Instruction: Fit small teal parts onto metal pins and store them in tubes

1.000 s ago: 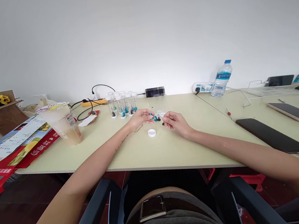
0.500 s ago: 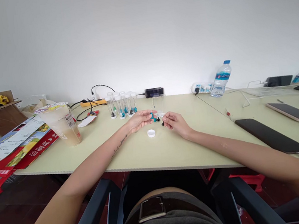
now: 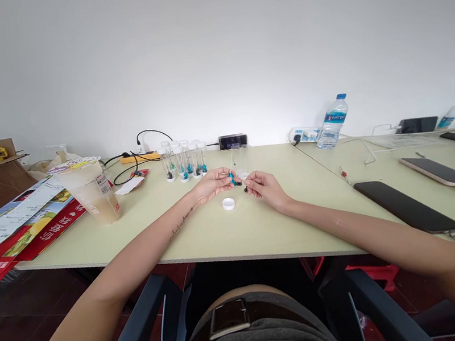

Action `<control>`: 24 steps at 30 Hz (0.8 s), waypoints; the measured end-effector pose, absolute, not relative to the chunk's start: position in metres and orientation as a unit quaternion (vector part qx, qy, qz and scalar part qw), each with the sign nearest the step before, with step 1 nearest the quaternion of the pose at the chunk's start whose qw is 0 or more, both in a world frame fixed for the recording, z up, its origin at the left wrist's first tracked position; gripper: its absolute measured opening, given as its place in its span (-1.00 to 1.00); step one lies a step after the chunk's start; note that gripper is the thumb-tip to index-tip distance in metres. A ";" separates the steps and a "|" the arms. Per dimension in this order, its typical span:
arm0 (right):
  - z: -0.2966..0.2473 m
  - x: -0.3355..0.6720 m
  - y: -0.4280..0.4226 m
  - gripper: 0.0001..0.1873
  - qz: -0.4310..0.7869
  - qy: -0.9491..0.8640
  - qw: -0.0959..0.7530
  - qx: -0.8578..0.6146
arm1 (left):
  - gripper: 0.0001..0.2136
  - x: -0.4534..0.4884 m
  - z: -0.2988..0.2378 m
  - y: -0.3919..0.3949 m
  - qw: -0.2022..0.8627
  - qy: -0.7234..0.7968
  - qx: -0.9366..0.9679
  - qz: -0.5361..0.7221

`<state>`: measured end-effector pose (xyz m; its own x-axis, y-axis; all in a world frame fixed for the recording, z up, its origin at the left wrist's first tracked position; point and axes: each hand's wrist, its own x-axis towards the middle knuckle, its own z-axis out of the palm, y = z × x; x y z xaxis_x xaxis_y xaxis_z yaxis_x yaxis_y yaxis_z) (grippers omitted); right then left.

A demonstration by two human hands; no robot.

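Note:
My left hand [image 3: 214, 183] is closed in a pinch around a small teal plastic part [image 3: 231, 178], from which a thin pale stick rises. My right hand [image 3: 265, 188] faces it, fingertips pinched on a small black part [image 3: 245, 189] that shows just below them. Another black piece [image 3: 239, 183] is between the hands. Behind the fingertips a clear tube [image 3: 245, 159] stands, its lower end partly hidden. A white round cap [image 3: 228, 204] lies on the table in front of the hands.
Several clear capped tubes [image 3: 182, 163] with teal and black parts stand left of the hands. Farther left are a drink cup [image 3: 95, 194] and red printed bags [image 3: 54, 224]. To the right are a water bottle [image 3: 332, 122], a dark phone [image 3: 406, 205] and a power strip [image 3: 306, 134].
The view has shifted slightly, so things appear a little farther left. My hands stay close together, and the teal part is tilted a bit differently in my left fingers.

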<state>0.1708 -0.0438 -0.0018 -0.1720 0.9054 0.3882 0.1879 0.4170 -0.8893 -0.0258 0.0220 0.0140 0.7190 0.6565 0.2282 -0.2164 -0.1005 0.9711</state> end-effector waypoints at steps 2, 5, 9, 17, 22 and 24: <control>-0.001 0.171 -0.044 -0.65 0.359 -0.676 0.503 -0.402 | -0.67 -0.026 0.013 0.023 0.655 0.168 0.655 0.336; -0.001 0.171 -0.044 -0.66 0.357 -0.679 0.506 -0.395 | -0.68 -0.026 0.012 0.023 0.654 0.171 0.660 0.328; -0.002 0.171 -0.044 -0.66 0.336 -0.687 0.502 -0.404 | -0.66 -0.026 0.012 0.021 0.647 0.176 0.671 0.316; 0.001 0.169 -0.048 -0.67 0.259 -0.713 0.492 -0.428 | -0.61 -0.025 0.010 0.021 0.633 0.183 0.684 0.312; -0.001 0.171 -0.048 -0.68 0.229 -0.725 0.484 -0.434 | -0.60 -0.024 0.009 0.022 0.625 0.188 0.688 0.317; -0.002 0.171 -0.047 -0.69 0.219 -0.728 0.484 -0.433 | -0.61 -0.024 0.010 0.022 0.618 0.198 0.692 0.318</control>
